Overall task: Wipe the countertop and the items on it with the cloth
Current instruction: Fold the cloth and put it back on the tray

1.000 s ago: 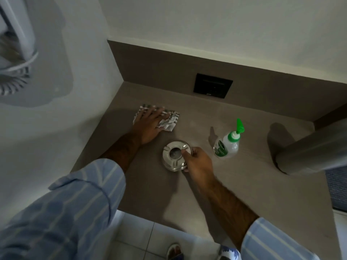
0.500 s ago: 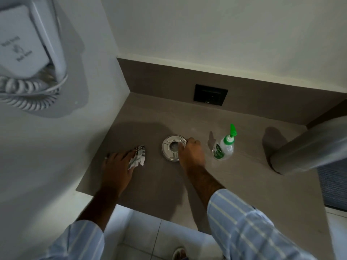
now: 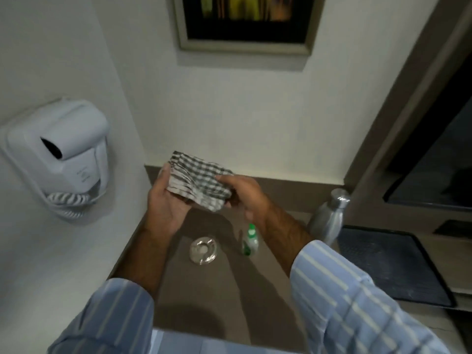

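- Up above the countertop (image 3: pixel 204 297), the checked cloth (image 3: pixel 198 181) is held in the air between 2 hands, not touching anything below.
- It is bunched and folded with lots of creases, so I think it is soft, floppy and very light. It will bend any way you push it and cannot break.
- Best hold, I think: fold it into a flat pad and press it under a flat palm, or pinch 1 edge to shake it open.
- Left hand (image 3: pixel 166 203) is cupped under the cloth's left side, with the fingers curled up around its edge, grasping it.
- Right hand (image 3: pixel 241 194) grips the cloth's right side, thumb on top and fingers tucked under.
- Down below the hands, a round shiny metal ashtray (image 3: pixel 203 250) sits on the countertop. It looks hard and smooth, so it may slide when rubbed. I would hold its rim with 1 hand.
- Just beside the ashtray, to the right, stands a small bottle with a green cap (image 3: pixel 250 240). It looks light and could tip over easily, so hold its body.
- Farther right, near the door frame, stands a tall steel water bottle (image 3: pixel 327 218). It looks slippery and heavier.
- Over on the left wall hangs a white hair dryer (image 3: pixel 61 152) with a curly cord.
- High on the back wall hangs a framed picture (image 3: pixel 245 21).
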Action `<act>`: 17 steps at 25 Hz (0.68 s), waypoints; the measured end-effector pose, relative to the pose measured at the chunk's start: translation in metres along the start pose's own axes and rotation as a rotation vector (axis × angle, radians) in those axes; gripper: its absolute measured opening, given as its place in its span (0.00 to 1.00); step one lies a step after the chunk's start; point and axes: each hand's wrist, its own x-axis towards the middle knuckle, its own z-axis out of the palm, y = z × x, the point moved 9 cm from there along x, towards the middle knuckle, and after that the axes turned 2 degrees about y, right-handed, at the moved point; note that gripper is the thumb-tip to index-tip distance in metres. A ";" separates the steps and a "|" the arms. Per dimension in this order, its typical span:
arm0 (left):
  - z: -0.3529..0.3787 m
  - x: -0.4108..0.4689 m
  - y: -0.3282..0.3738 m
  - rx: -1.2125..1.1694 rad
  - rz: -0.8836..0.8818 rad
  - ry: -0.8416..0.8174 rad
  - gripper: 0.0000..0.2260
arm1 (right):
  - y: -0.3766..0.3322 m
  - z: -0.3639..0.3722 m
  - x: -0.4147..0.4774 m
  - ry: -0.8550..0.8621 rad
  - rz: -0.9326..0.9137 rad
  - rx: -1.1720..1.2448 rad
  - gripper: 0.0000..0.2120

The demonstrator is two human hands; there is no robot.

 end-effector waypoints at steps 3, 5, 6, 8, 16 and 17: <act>0.085 0.000 -0.013 0.336 -0.028 -0.031 0.11 | -0.099 -0.083 -0.042 0.204 -0.225 -0.083 0.05; 0.156 -0.008 -0.042 0.514 -0.040 -0.110 0.05 | -0.149 -0.155 -0.079 0.371 -0.332 -0.164 0.09; 0.192 -0.012 -0.061 0.547 -0.042 -0.174 0.05 | -0.166 -0.192 -0.096 0.443 -0.363 -0.193 0.10; 0.255 -0.014 -0.107 0.577 -0.021 -0.269 0.06 | -0.184 -0.266 -0.127 0.536 -0.388 -0.224 0.12; 0.333 -0.048 -0.401 0.924 -0.219 -0.291 0.09 | -0.068 -0.542 -0.177 0.859 -0.073 -0.461 0.11; 0.322 -0.047 -0.438 0.978 -0.270 -0.276 0.08 | -0.037 -0.568 -0.167 0.843 0.011 -0.501 0.12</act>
